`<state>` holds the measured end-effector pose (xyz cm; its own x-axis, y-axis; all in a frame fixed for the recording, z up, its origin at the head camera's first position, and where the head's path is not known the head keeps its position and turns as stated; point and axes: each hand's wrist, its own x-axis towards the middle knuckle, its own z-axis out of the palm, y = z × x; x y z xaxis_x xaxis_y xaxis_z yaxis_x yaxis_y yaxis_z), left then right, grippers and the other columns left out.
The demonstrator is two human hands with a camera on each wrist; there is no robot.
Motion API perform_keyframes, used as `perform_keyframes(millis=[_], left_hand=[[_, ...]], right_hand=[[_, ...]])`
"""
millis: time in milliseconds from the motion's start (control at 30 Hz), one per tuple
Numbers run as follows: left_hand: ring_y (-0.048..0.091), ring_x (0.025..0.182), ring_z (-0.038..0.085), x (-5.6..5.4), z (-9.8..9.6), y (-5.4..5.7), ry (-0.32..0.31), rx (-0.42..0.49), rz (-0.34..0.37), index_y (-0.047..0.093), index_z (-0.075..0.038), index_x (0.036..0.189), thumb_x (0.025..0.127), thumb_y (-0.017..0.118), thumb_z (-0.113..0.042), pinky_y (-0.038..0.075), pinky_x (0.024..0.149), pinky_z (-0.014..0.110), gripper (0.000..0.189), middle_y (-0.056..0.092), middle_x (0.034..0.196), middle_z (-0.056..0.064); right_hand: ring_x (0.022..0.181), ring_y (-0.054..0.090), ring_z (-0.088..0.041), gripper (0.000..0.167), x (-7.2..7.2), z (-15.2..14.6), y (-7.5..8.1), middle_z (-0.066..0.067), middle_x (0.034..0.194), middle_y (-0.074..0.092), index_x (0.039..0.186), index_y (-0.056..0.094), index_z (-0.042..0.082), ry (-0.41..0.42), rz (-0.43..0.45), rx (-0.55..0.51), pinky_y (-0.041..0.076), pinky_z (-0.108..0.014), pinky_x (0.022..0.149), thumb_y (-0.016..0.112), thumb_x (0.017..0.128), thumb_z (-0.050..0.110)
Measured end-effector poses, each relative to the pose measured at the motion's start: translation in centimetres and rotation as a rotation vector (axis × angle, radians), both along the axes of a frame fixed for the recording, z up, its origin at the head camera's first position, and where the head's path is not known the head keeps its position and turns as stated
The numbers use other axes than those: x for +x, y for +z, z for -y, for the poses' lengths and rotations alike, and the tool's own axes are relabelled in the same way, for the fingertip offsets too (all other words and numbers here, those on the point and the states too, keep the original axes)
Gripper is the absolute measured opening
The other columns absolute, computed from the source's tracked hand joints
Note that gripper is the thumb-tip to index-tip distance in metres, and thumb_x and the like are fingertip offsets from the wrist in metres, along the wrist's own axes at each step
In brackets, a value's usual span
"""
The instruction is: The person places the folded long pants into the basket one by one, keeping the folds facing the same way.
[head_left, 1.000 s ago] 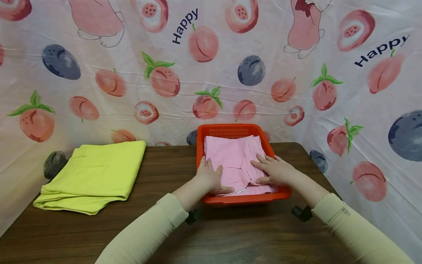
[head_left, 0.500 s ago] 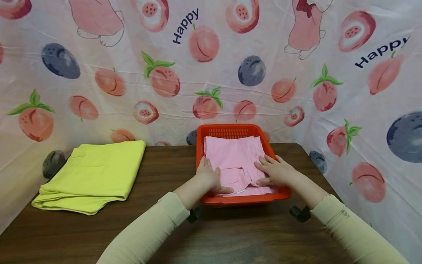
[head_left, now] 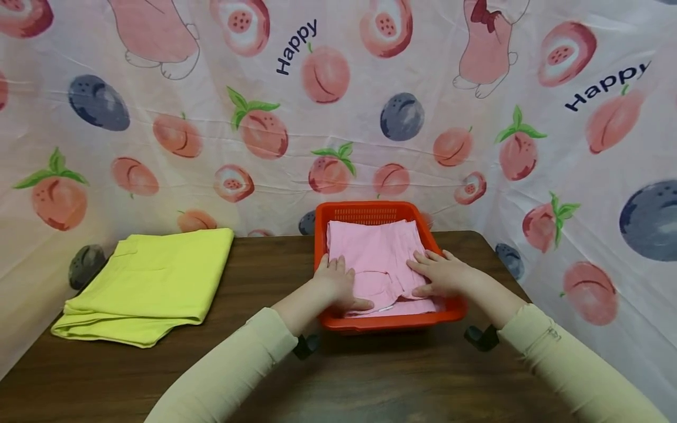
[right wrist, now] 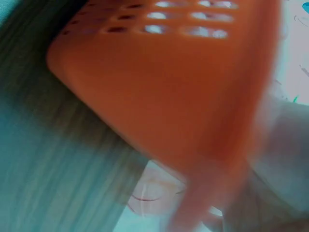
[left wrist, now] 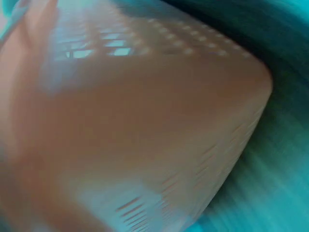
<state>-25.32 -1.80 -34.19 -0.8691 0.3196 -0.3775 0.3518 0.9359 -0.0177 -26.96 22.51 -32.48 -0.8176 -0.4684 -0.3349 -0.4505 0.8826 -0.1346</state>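
Note:
A folded pink garment (head_left: 372,247), with a seam and a small white strip near its front, lies inside a red-orange plastic basket (head_left: 391,322). My left hand (head_left: 338,286) rests on its left side, fingers spread and nearly straight, with the wrist crossing the basket's front left rim. On the opposite side my right hand (head_left: 443,274) lies over the right edge of the garment, fingers extended. In the left wrist view the outer wall of the basket (left wrist: 145,116) fills most of the picture, blurred. The right wrist view shows the basket wall (right wrist: 145,87) and its slots.
A folded yellow-green garment (head_left: 153,282) lies at the left of the dark wooden table (head_left: 338,382). Behind and to the right hangs a fruit-printed curtain (head_left: 359,111). Black wrist straps or mounts (head_left: 482,338) show under the forearms.
The left hand's fingers have spread slightly on the pink garment. The right hand's fingertips have shifted a little to the right since a second ago. Basket and garments stay in place.

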Motion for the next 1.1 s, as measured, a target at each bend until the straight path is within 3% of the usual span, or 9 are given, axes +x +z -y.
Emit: perform_keyframes(millis=[100,167,333,400,533,733,833,967,1100], left_hand=[[0.022,0.140,0.036,-0.5,0.5,1.0,-0.019,0.057,0.048,0.036,-0.010,0.149,0.084,0.051,-0.069,0.011,0.113,0.048,0.089,0.026,0.153,0.020],[0.019,0.141,0.036,-0.9,0.5,2.0,-0.009,0.093,0.070,0.032,-0.011,0.151,0.086,0.052,-0.066,0.013,0.112,0.050,0.087,0.024,0.154,0.019],[0.000,0.144,0.035,-3.0,0.1,3.7,0.046,0.133,-0.015,0.020,-0.019,0.155,0.087,0.048,-0.068,0.003,0.110,0.057,0.088,0.005,0.159,0.015],[-0.004,0.143,0.035,-3.9,-0.1,4.0,0.063,0.140,-0.059,0.018,-0.019,0.155,0.087,0.048,-0.068,0.001,0.110,0.058,0.089,0.001,0.159,0.015],[-0.005,0.143,0.034,-4.7,-0.4,4.8,0.114,0.148,-0.071,0.013,-0.018,0.155,0.088,0.049,-0.066,-0.001,0.110,0.058,0.090,-0.002,0.159,0.014],[-0.004,0.144,0.034,-6.0,-0.9,3.9,0.153,0.175,-0.046,0.012,-0.016,0.155,0.089,0.049,-0.064,0.000,0.112,0.053,0.089,-0.001,0.159,0.014],[-0.004,0.143,0.035,-6.6,-1.2,3.0,0.166,0.234,0.006,0.014,-0.015,0.155,0.091,0.048,-0.061,0.002,0.112,0.052,0.086,0.000,0.159,0.015],[-0.004,0.143,0.035,-7.2,-1.2,1.9,0.218,0.317,0.095,0.017,-0.015,0.155,0.093,0.045,-0.060,0.002,0.112,0.052,0.082,0.002,0.159,0.016],[-0.004,0.143,0.034,-7.5,-1.1,0.9,0.259,0.330,0.122,0.019,-0.014,0.154,0.092,0.043,-0.063,0.003,0.113,0.050,0.082,0.002,0.158,0.017]], right_hand=[[0.141,0.013,-0.041,0.080,-0.5,0.3,0.9,-0.019,0.153,0.026,0.149,0.036,0.011,-0.017,0.028,-0.014,0.002,-0.062,0.108,0.065,0.085,0.049],[0.141,0.009,-0.041,0.083,-0.8,0.4,1.6,-0.019,0.155,0.021,0.150,0.033,0.012,-0.018,-0.005,-0.021,0.001,-0.064,0.107,0.068,0.084,0.048],[0.141,-0.004,-0.043,0.087,-1.8,1.3,3.2,-0.020,0.157,0.008,0.153,0.024,0.015,0.008,-0.151,0.007,-0.003,-0.066,0.105,0.068,0.085,0.046],[0.141,-0.005,-0.042,0.084,-2.3,1.7,3.5,-0.021,0.157,0.006,0.154,0.022,0.015,0.008,-0.162,0.020,-0.004,-0.066,0.105,0.065,0.087,0.045],[0.141,-0.006,-0.042,0.083,-3.3,2.5,3.4,-0.021,0.157,0.004,0.154,0.019,0.014,-0.017,-0.133,0.031,-0.003,-0.067,0.105,0.061,0.090,0.046],[0.141,0.000,-0.044,0.083,-5.3,4.0,2.5,-0.025,0.156,0.005,0.154,0.015,0.010,-0.051,-0.080,0.044,0.001,-0.065,0.107,0.055,0.093,0.050],[0.141,0.001,-0.045,0.082,-6.0,5.0,1.8,-0.026,0.155,0.004,0.154,0.014,0.008,-0.074,-0.032,0.038,0.004,-0.063,0.108,0.052,0.094,0.049],[0.140,-0.006,-0.045,0.091,-7.0,6.0,0.0,-0.025,0.156,0.000,0.155,0.011,0.011,-0.125,0.060,0.004,0.001,-0.062,0.108,0.055,0.089,0.056],[0.141,-0.011,-0.040,0.104,-8.3,5.8,-1.7,-0.017,0.158,-0.005,0.156,0.009,0.020,-0.217,0.103,0.021,-0.001,-0.063,0.107,0.053,0.078,0.074]])
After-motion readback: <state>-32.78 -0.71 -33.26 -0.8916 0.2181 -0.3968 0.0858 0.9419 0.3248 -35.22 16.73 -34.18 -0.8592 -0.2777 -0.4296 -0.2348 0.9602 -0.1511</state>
